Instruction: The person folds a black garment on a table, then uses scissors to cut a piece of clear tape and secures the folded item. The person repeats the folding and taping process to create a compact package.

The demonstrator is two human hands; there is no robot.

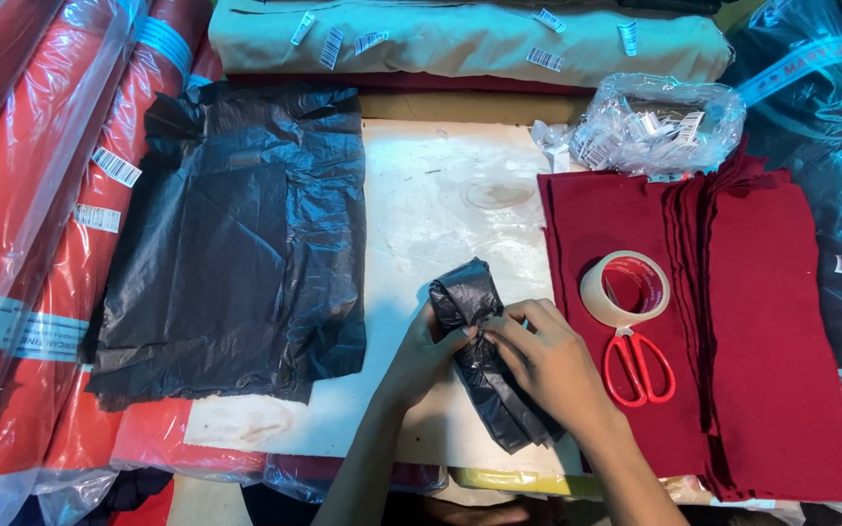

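Right now both my left hand (428, 353) and right hand (541, 358) pinch the folded black plastic bag (484, 356), its lower end hidden under my right wrist

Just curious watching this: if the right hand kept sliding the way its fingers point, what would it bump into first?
The right hand points up-left, so beyond the folded black bag it holds, probably the flat black bags.

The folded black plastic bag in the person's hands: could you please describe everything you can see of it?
The folded black plastic bag is thin, glossy, crinkled film, folded into a narrow strip lying slantwise on the white board. Its upper end bunches into a rounded fold. The left hand grips it from the left; the right hand pinches its middle and covers part of it.
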